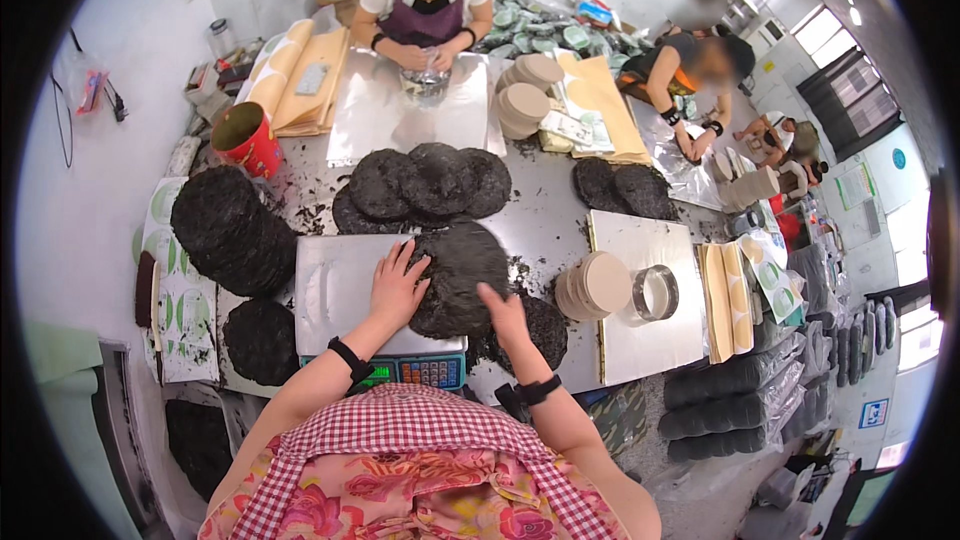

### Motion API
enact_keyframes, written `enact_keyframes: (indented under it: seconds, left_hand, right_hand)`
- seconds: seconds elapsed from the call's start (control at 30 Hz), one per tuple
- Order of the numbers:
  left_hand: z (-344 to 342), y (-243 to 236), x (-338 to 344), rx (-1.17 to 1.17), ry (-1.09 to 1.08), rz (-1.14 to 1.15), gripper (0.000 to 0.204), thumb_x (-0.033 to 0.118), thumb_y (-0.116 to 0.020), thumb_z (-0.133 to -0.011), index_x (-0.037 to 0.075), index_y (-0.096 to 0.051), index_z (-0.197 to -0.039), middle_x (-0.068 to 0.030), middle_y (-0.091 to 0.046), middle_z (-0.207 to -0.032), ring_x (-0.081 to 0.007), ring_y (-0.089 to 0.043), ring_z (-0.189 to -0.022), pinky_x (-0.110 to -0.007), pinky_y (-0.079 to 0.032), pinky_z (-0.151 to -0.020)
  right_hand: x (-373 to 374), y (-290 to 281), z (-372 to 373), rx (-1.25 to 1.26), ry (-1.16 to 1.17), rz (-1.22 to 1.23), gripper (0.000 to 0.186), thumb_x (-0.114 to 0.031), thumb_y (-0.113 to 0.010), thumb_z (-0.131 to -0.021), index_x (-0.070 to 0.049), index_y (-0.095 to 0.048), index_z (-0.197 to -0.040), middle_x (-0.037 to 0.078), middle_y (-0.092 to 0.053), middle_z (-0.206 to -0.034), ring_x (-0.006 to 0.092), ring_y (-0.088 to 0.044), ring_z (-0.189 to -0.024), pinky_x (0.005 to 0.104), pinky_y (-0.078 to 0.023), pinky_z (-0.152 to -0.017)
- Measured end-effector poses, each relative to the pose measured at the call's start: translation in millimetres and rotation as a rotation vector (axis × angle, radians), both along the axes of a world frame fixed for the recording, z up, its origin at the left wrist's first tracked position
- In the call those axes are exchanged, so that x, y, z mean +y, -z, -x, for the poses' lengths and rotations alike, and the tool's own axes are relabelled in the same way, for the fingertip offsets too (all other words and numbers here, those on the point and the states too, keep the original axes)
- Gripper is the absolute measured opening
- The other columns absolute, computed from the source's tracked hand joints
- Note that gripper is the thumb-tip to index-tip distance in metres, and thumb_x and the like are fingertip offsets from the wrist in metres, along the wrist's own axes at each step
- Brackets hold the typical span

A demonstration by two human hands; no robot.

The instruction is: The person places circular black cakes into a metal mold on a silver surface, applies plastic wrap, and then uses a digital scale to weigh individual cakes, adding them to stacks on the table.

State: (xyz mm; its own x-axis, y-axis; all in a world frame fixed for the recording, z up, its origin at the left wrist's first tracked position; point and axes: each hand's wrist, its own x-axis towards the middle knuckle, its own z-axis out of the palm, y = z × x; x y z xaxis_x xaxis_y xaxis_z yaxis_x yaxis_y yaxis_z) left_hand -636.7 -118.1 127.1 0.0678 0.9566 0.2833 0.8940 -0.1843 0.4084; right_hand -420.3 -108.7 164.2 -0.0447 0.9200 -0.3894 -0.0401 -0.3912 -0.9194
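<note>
A nearly black, rough round cake (460, 275) lies partly over the right side of a digital scale's silver plate (335, 285). Flat on that plate, fingers spread, my left hand (398, 288) touches the cake's left edge with its fingertips. My right hand (505, 318) grips the cake's right edge, thumb on top and the other fingers mostly hidden. Below that hand, another dark cake (540, 335) lies on the table. Several overlapping cakes (430, 180) sit just behind the scale, and a tall stack (225, 230) stands to its left.
Dark crumbs are scattered over the metal table. Right of me, round beige discs (600, 285) and a metal ring (655, 293) stand on a white board (655, 345). A red bucket (245, 140) stands at the far left. Across the table a co-worker (425, 0) handles a clear bag.
</note>
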Motion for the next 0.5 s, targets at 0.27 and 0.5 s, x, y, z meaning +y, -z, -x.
enact_keyframes:
  seconds: [0.27, 0.5]
  left_hand:
    - [22.8, -4.8, 4.3, -0.082, -0.153, -0.007, 0.039, 0.022, -0.058, -0.086, 0.013, -0.053, -0.124, -0.0145, -0.035, -0.142, -0.0378, -0.029, -0.132, -0.055, -0.026, -0.106]
    - [-53.7, 1.0, 29.4, -0.370, 0.134, 0.065, 0.062, 0.019, -0.058, -0.086, 0.010, -0.032, -0.141, -0.0188, -0.028, -0.146, -0.0399, -0.021, -0.136, -0.048, -0.018, -0.112]
  right_hand:
    - [-7.5, -7.5, -43.2, 0.358, 0.204, -0.080, 0.034, -0.007, -0.063, -0.082, 0.008, -0.057, -0.112, 0.014, -0.064, -0.104, 0.0260, -0.063, -0.092, 0.0371, -0.051, -0.083]
    - [-0.7, 68.0, -35.0, 0.850, 0.478, 0.221, 0.046, -0.027, -0.057, -0.086, -0.007, -0.050, -0.126, 0.010, -0.055, -0.126, 0.0316, -0.049, -0.117, 0.0494, -0.033, -0.104]
